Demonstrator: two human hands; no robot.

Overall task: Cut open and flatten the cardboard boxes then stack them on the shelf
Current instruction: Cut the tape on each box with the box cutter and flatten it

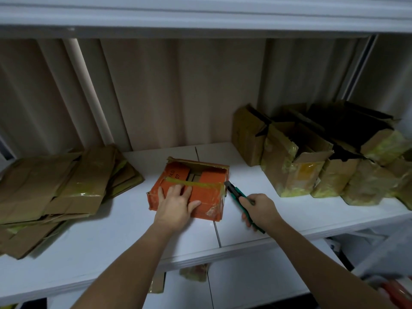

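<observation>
While the left hand (176,202) lies flat, fingers straight and spread, pressing on top of the orange box (189,190), the right hand (259,209) grips a green box cutter (239,198), fingers curled round the handle. The cutter's tip touches the box's right top edge, at the end of a strip of yellowish tape (194,184) running across the lid. The box sits mid-shelf on the white shelf (89,237), partly open at the back: the far flaps are apart and show a gap into the inside. Dark print on the far left flap is sideways and blurred; "07" seems readable, the rest cannot be made out. Clear tape covers the near right corner. To the left, a pile of flattened brown cardboard (53,195) lies on the shelf, with shiny tape on it, well apart from the orange box. To the right, a row of upright brown boxes (321,157) stands with open tops and yellowish tape on their sides; no label is readable on them. Behind is a ribbed beige wall (167,90). Bits of cardboard show on the lower shelf level.
</observation>
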